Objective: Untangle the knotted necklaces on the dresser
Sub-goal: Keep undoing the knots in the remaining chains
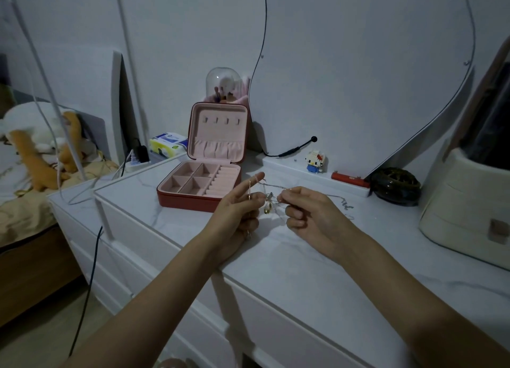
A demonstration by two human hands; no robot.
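While the open pink jewellery box (200, 185) sits near the desk's (289, 257) back-left corner, the left hand (237, 210) hovers just right of it, fingers raised, with gold chain draped over them. Between both hands hang the knotted necklaces (269, 202), above the desk's middle. Further right, the right hand (309, 213) pinches a silver strand that trails onto the desk toward its right edge.

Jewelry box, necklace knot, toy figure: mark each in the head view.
jewelry box (193, 199): head view, front wall of the base.
necklace knot (269, 199): head view, tangled cluster between the hands.
toy figure (315, 161): head view, its body.
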